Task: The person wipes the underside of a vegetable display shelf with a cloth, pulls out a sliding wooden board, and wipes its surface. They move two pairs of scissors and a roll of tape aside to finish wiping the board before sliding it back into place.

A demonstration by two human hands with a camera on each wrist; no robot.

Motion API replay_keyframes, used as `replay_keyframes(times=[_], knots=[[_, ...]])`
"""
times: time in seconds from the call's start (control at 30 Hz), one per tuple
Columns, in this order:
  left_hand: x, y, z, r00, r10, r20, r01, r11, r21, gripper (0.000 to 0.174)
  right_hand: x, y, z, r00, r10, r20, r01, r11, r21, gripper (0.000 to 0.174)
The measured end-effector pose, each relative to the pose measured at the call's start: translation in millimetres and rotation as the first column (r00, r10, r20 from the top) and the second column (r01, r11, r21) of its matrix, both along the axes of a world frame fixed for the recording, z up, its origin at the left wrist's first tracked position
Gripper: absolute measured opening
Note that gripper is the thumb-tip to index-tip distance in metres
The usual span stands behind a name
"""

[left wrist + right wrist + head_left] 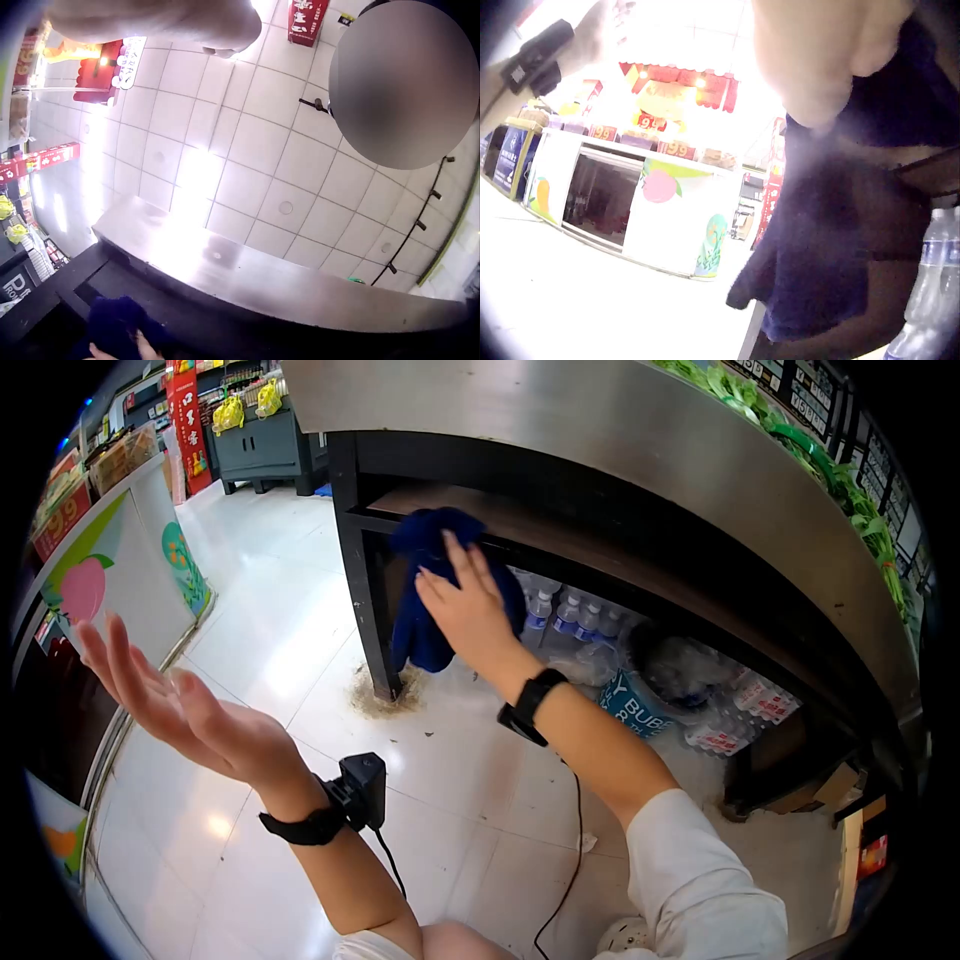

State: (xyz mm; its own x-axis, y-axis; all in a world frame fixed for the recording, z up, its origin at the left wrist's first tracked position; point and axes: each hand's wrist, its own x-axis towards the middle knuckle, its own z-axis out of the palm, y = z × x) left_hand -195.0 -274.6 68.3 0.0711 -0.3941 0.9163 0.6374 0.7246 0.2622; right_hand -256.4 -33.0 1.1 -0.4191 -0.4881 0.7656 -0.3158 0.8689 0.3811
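A dark blue cloth (430, 630) (116, 319) (817, 255) lies over the corner of a black shelf frame and hangs down beside its leg. My right hand (475, 615) (810, 56) rests on the cloth with its fingers extended across it; part of the thumb side is hidden in the head view. To the left, my left hand (190, 705) (157, 19) is raised in the air, palm up, fingers loosely extended, holding nothing and apart from the cloth.
Above the shelf (620, 590) runs a steel counter edge (560, 420) with green vegetables (790, 435). Bottles (568, 615) (930, 277) and a blue bucket (635, 705) stand underneath. A white display counter (150, 530) (679, 210) is at left; a black cable (578, 840) hangs near the floor.
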Motion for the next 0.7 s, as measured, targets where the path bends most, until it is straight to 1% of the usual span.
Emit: replay_keyframes(times=[0.03,0.07,0.1,0.17,0.23,0.27,0.3,0.33,0.37,0.4,0.43,0.47,0.5,0.57,0.6,0.63,0.7], knots=[[-3,-5,-3,1.000,-0.013,0.008,0.013,1.000,0.017,0.050,-14,-13,0,1.000,0.011,0.020,-0.012,1.000,0.020,0.027],[-4,-5,-5,1.000,-0.025,0.018,0.024,0.999,0.034,0.050,-28,-23,-2,1.000,0.017,-0.012,-0.016,0.998,0.058,0.026],[-6,-9,-9,0.999,-0.037,0.028,0.035,0.998,0.052,0.050,-44,-34,-2,0.998,0.036,-0.057,-0.032,0.997,0.073,0.021],[-10,-18,-16,0.998,-0.019,0.065,0.014,0.998,0.063,0.051,-66,-57,0,0.998,0.057,-0.037,-0.054,0.995,0.083,0.015],[-12,-26,-20,0.994,-0.022,0.111,0.014,0.997,0.071,0.050,-81,-76,1,0.999,0.034,-0.019,-0.032,0.993,0.109,0.012],[-12,-30,-22,0.990,-0.031,0.135,0.020,0.997,0.077,0.049,-83,-85,5,1.000,0.010,0.006,-0.011,0.991,0.135,0.011],[-11,-28,-22,0.986,-0.039,0.161,0.027,0.997,0.078,0.047,-80,-88,7,0.997,0.001,0.072,-0.011,0.991,0.133,0.012],[-10,-28,-22,0.985,-0.043,0.169,0.030,0.997,0.077,0.047,-74,-89,11,0.981,0.078,0.178,-0.085,0.996,0.030,0.013],[-9,-26,-21,0.976,-0.115,0.184,0.101,0.992,0.081,0.046,-66,-90,14,0.948,0.164,0.272,-0.147,0.986,-0.082,0.015],[-7,-23,-20,0.963,-0.184,0.199,0.170,0.982,0.085,0.046,-54,-87,15,0.896,0.267,0.355,-0.186,0.951,-0.247,0.021],[-5,-19,-20,0.944,-0.251,0.214,0.236,0.967,0.094,0.045,-45,-83,15,0.775,0.454,0.439,-0.231,0.851,-0.472,0.026],[-5,-15,-20,0.880,-0.404,0.249,0.386,0.915,0.119,0.044,-23,-78,22,0.714,0.511,0.478,-0.154,0.781,-0.605,0.027],[-14,-16,-25,0.828,-0.480,0.289,0.474,0.875,0.098,0.043,-1,-69,32,0.647,0.573,0.503,-0.059,0.696,-0.716,0.028],[-13,-9,-26,0.623,-0.622,0.474,0.641,0.754,0.146,0.043,31,-38,43,0.491,0.739,0.462,0.018,0.522,-0.853,0.031],[-15,-7,-29,0.496,-0.683,0.535,0.735,0.659,0.160,0.043,47,-24,48,0.400,0.846,0.352,0.202,0.293,-0.935,0.034],[-9,-1,-27,0.323,-0.768,0.553,0.808,0.529,0.261,0.045,63,-10,52,0.344,0.918,0.198,0.397,0.049,-0.917,0.037],[-4,6,-27,0.111,-0.781,0.615,0.878,0.367,0.308,0.046,95,21,71,0.313,0.946,0.090,0.455,-0.066,-0.888,0.036]])
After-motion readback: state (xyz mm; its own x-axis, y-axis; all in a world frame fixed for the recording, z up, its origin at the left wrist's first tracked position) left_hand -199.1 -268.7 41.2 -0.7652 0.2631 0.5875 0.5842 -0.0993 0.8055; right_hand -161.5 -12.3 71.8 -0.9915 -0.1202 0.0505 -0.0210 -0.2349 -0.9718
